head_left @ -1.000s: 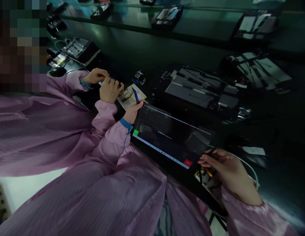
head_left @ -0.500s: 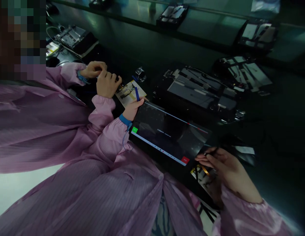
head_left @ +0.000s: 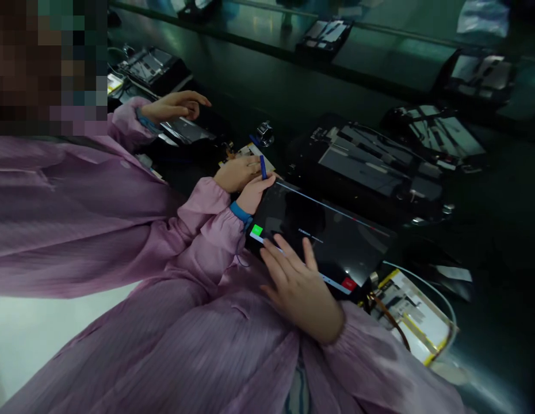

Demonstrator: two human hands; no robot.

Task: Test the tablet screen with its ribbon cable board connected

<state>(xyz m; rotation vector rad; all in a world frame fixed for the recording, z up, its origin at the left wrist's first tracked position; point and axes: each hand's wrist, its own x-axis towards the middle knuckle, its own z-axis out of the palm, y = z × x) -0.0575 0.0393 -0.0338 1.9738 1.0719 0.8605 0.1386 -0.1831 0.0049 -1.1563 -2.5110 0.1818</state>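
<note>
A dark tablet-like screen (head_left: 336,238) with a green square at its lower left and a red one at its lower right is tilted towards me. My left hand (head_left: 252,196), in a blue wristband, grips its upper left corner with the thumb on the edge. A short blue stick (head_left: 263,167) juts up by that thumb; whether I hold it is unclear. My right hand (head_left: 300,282) is open, fingers spread over the screen's lower edge; contact cannot be made out. At the screen's lower right lies a yellow-edged white board (head_left: 416,313) with a brown ribbon cable and white cord.
At left, a co-worker's hands (head_left: 175,108) work close by, one nearly against my left hand. Beyond the screen stands a large black fixture (head_left: 366,164), with another fixture (head_left: 440,135) to its right. More fixtures rest along the back shelf (head_left: 379,75).
My right hand has moved left from the screen's right corner to over its lower edge, fingers now spread. The white board has come into fuller view. The co-worker's hands have moved apart.
</note>
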